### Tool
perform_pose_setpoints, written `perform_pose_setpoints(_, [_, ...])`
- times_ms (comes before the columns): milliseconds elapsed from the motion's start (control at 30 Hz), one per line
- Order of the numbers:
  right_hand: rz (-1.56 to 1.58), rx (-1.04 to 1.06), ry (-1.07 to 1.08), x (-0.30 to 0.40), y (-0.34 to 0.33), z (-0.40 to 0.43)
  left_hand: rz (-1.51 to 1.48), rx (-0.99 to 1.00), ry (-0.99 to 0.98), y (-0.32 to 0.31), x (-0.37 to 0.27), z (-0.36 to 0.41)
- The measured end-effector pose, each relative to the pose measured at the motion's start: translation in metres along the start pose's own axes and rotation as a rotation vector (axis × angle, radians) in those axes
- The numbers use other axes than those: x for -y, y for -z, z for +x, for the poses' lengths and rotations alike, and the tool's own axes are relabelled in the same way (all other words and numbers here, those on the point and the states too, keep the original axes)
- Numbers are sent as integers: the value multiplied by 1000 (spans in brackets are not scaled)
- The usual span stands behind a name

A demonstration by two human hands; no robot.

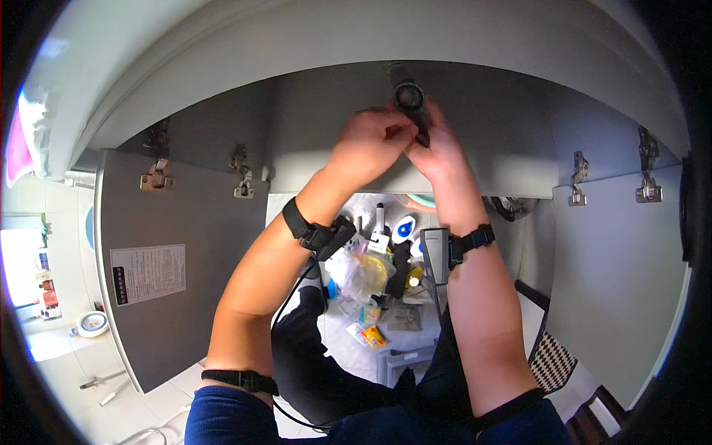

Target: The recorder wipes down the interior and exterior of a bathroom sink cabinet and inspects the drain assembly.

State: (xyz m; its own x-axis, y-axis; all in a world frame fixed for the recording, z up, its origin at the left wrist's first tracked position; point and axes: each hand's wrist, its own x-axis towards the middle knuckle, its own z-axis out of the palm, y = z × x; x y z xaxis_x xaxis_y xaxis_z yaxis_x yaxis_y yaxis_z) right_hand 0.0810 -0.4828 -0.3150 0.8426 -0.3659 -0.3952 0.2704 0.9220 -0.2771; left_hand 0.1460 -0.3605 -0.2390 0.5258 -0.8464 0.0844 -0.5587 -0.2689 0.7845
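Inside a grey cabinet, a dark drain pipe with a round collar (409,96) comes down from the top, near the back wall. Both of my hands are raised around its lower end. My left hand (374,139) has its fingers curled, with the fingertips close to a small dark piece (421,133) below the collar. Against that same piece rests my right hand (439,139), palm turned inward and partly behind it. Whether the left fingers grip anything is not clear from this view. Straps with devices sit on both forearms.
Cabinet doors with metal hinges stand open at left (183,222) and right (623,250). Bags, packets and bottles (372,272) lie on the floor below, beside a grey plastic stool (409,359). A cable hangs by the left arm.
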Motion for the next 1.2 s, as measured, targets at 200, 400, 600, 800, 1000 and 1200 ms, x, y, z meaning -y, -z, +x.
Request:
perform_pose_setpoints(200, [16,55,-94,6,-3,-5,-339,-151,49,3,35,15])
perform_pose_setpoints(400, [10,-8,-85,6,-8,-8,379,-158,-446,12,35,39])
perform_pose_setpoints(600, [-387,-167,54,15,-27,-30,249,-36,-491,8,40,56])
perform_pose_setpoints(800, [-680,-288,105,34,-22,-47,92,-43,-404,-6,35,61])
perform_pose_setpoints(1000, [-735,-167,277,56,-43,-70,-3,38,-328,-9,35,63])
perform_pose_setpoints(1200, [-705,18,466,81,-62,-96,146,-81,-417,-11,32,64])
